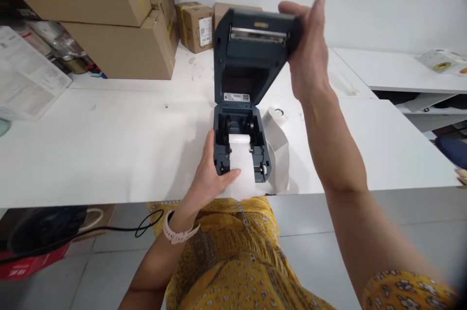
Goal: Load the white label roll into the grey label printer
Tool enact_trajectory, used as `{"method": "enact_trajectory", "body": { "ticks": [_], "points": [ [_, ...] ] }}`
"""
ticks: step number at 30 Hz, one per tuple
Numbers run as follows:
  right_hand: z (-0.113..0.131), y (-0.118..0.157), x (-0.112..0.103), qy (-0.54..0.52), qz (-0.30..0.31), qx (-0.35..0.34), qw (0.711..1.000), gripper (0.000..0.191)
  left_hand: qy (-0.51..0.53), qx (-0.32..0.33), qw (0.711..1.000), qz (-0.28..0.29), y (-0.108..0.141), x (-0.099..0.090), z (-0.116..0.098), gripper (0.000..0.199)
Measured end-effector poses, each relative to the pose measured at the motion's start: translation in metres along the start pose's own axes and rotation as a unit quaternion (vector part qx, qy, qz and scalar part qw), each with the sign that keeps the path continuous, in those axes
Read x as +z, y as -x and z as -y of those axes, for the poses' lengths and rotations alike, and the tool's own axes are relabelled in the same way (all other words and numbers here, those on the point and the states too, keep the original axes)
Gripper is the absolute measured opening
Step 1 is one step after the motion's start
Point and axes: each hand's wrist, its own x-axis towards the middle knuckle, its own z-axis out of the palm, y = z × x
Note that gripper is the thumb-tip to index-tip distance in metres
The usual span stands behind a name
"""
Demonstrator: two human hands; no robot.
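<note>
A dark grey label printer (pixel 262 154) stands on the table with its lid (pixel 251 52) raised. Inside it lies a small roll of white label paper (pixel 242 169), and its strip runs out over the front edge. My left hand (pixel 207 173) grips the printer's left side, with the thumb pressing the paper strip down near the front. My right hand (pixel 310 52) holds the lid by its upper right edge; some of its fingers are hidden behind the lid. A loose curled paper strip (pixel 280 154) rests just right of the printer.
Stacked cardboard boxes (pixel 120 52) and a smaller box (pixel 197 27) stand at the back left. A plastic-wrapped printed pack (pixel 29 76) is at the far left. A white shelf unit (pixel 412 74) adjoins the table (pixel 91 149) on the right. A black cable (pixel 120 228) hangs below the front edge.
</note>
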Motion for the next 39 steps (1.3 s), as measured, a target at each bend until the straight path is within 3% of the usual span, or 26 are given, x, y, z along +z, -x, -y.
{"method": "enact_trajectory", "body": {
  "ticks": [3, 7, 11, 15, 17, 19, 22, 25, 30, 32, 34, 35, 36, 38, 39],
  "points": [
    [0.006, 0.073, -0.007, 0.098, -0.024, -0.092, 0.991, 0.046, 0.016, -0.017, 1.0, -0.007, 0.02, 0.004, 0.004, 0.118],
    [0.0, 0.173, -0.013, 0.2, 0.1, -0.152, 0.963, 0.031, 0.045, -0.017, 0.999, -0.021, 0.038, 0.008, 0.007, 0.123],
    [-0.014, 0.226, -0.004, 0.253, 0.113, -0.144, 0.95, 0.035, 0.088, 0.017, 0.995, -0.042, 0.038, 0.009, 0.002, 0.102],
    [-0.025, 0.24, 0.009, 0.226, 0.031, -0.052, 0.972, 0.038, 0.078, -0.01, 0.994, -0.07, 0.02, 0.01, -0.006, 0.087],
    [-0.031, 0.243, 0.013, 0.204, 0.004, 0.017, 0.979, 0.051, 0.073, -0.024, 0.995, -0.065, 0.013, 0.011, -0.009, 0.086],
    [-0.039, 0.246, 0.016, 0.18, 0.023, 0.067, 0.981, 0.065, 0.073, -0.028, 0.995, -0.059, 0.011, 0.012, -0.01, 0.085],
    [-0.05, 0.25, 0.019, 0.141, 0.056, 0.116, 0.982, 0.069, 0.071, -0.031, 0.995, -0.063, 0.012, 0.014, -0.011, 0.082],
    [-0.053, 0.252, 0.023, 0.14, 0.035, 0.129, 0.981, 0.071, 0.065, -0.024, 0.994, -0.08, 0.01, 0.015, -0.013, 0.082],
    [-0.056, 0.251, 0.023, 0.154, 0.043, 0.092, 0.983, 0.071, 0.041, -0.018, 0.995, -0.087, 0.014, 0.018, -0.014, 0.076],
    [-0.058, 0.251, 0.022, 0.163, 0.049, 0.085, 0.982, 0.076, 0.027, 0.018, 0.984, -0.173, 0.031, 0.022, -0.008, 0.064],
    [-0.06, 0.251, 0.022, 0.19, 0.052, 0.078, 0.977, 0.08, 0.035, 0.065, 0.95, -0.304, 0.057, 0.029, 0.0, 0.038],
    [-0.061, 0.251, 0.023, 0.198, 0.049, 0.075, 0.976, 0.08, 0.055, 0.057, 0.943, -0.324, 0.07, 0.033, 0.004, 0.022],
    [-0.062, 0.252, 0.024, 0.198, 0.042, 0.073, 0.977, 0.077, 0.071, 0.021, 0.959, -0.273, 0.081, 0.037, 0.007, 0.02],
    [-0.063, 0.253, 0.026, 0.179, 0.021, 0.073, 0.981, 0.07, 0.108, -0.063, 0.987, -0.097, 0.095, 0.044, 0.007, 0.042],
    [-0.064, 0.253, 0.026, 0.166, 0.013, 0.074, 0.983, 0.068, 0.129, -0.097, 0.987, -0.022, 0.096, 0.047, 0.005, 0.051]
  ]
}}
